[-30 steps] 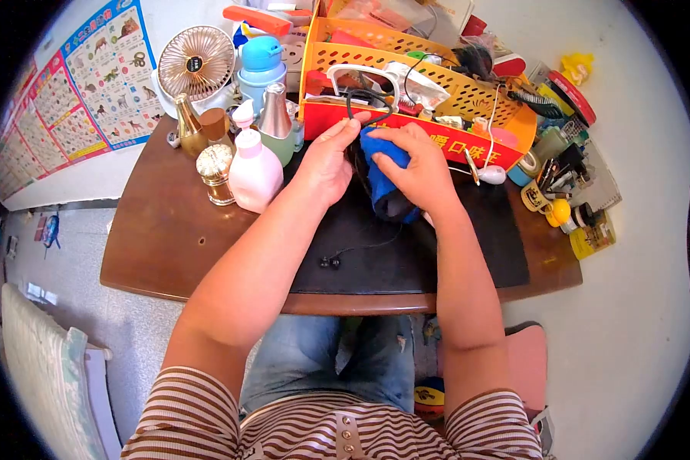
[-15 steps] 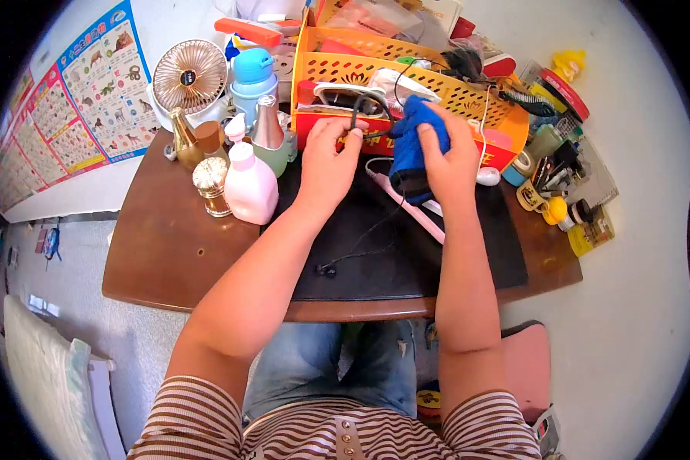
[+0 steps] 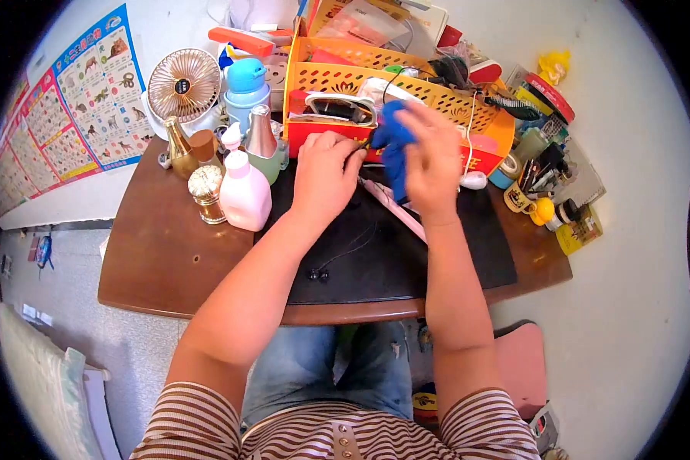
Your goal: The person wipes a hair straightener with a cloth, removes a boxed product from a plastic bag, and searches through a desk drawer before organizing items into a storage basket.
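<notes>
My left hand (image 3: 323, 175) is closed in a pinch on a black cable (image 3: 368, 143), in front of the orange organizer. Just to its right, my right hand (image 3: 435, 165) grips a blue cloth (image 3: 393, 149), which hangs beside the palm; these fingers are slightly blurred. Thumb and fingers hide part of the cable. Under the hands, a pink hair straightener (image 3: 395, 208) lies slanted on the black desk mat (image 3: 345, 280). Black earphones (image 3: 319, 274) rest on the mat nearer to me, their thin wire running up towards the hands.
Left of the hands stand a pink pump bottle (image 3: 245, 193), a gold-capped jar (image 3: 207, 195), other bottles and a small fan (image 3: 182, 88). The orange organizer (image 3: 337, 77), full of odds and ends, lines the back. Several small items and a yellow mug (image 3: 516, 199) crowd the right side.
The cable loop that stood up from my left hand is no longer visible. My right hand has turned, its fingers more stretched, and the blue cloth has shifted left. The view moved slightly.
</notes>
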`<action>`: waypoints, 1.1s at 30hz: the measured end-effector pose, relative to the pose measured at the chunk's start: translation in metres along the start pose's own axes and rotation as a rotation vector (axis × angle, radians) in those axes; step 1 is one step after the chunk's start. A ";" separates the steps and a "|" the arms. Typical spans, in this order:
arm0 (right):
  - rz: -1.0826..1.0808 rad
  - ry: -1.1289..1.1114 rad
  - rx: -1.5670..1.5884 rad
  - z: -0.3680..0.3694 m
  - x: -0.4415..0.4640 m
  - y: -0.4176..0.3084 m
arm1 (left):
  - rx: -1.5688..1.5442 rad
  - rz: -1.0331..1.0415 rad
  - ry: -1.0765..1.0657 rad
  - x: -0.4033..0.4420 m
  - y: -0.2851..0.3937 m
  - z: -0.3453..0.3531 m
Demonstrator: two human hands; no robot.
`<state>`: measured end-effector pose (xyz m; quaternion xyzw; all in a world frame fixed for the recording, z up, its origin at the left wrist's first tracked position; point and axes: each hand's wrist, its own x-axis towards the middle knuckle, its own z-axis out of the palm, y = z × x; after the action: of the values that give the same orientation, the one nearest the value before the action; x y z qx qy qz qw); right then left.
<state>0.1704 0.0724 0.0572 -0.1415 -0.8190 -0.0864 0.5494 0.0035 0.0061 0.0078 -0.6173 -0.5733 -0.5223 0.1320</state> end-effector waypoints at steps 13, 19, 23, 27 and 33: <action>0.240 -0.387 0.173 0.008 -0.005 -0.015 | -0.330 -0.013 0.057 -0.001 0.005 0.001; 0.387 -0.407 0.253 0.007 -0.010 -0.002 | -0.434 -0.114 0.165 0.003 0.003 -0.002; 0.447 -0.490 0.103 0.005 -0.018 0.019 | -0.807 -0.393 0.279 0.012 0.002 -0.012; 0.487 -0.347 0.096 0.005 -0.012 0.013 | -0.795 -0.407 0.055 0.009 -0.001 -0.013; 0.587 -0.376 -0.222 -0.006 -0.008 0.009 | -1.071 -0.506 -0.093 0.008 -0.002 -0.007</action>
<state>0.1818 0.0781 0.0516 -0.4424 -0.8159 0.0142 0.3721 -0.0031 0.0054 0.0165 -0.4641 -0.3645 -0.7266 -0.3518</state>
